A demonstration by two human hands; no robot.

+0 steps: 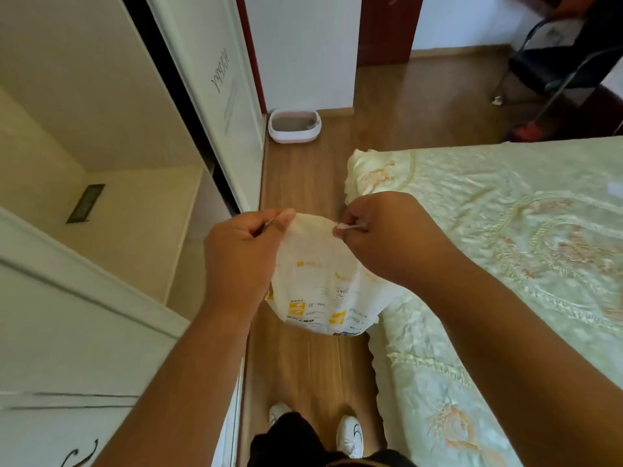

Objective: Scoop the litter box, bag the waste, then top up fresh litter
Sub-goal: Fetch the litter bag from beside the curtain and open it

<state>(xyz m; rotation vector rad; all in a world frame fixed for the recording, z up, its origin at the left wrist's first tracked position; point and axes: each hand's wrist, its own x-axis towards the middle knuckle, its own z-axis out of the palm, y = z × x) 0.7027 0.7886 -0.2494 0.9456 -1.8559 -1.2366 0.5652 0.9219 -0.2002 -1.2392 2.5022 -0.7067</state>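
I hold a white plastic bag [320, 281] with yellow and black print in front of me, above the wooden floor. My left hand [242, 251] pinches its top edge on the left. My right hand [384, 234] pinches the top edge on the right, so the bag hangs between them. Far ahead, a white litter box [294, 125] with grey litter in it sits on the floor against the wall, beside the wardrobe.
An open white wardrobe [101, 183] with a sliding door [215, 82] lines the left. A bed with a pale green embroidered cover [505, 251] fills the right. A narrow strip of wooden floor [300, 176] runs between them. A folding chair [553, 69] stands far right.
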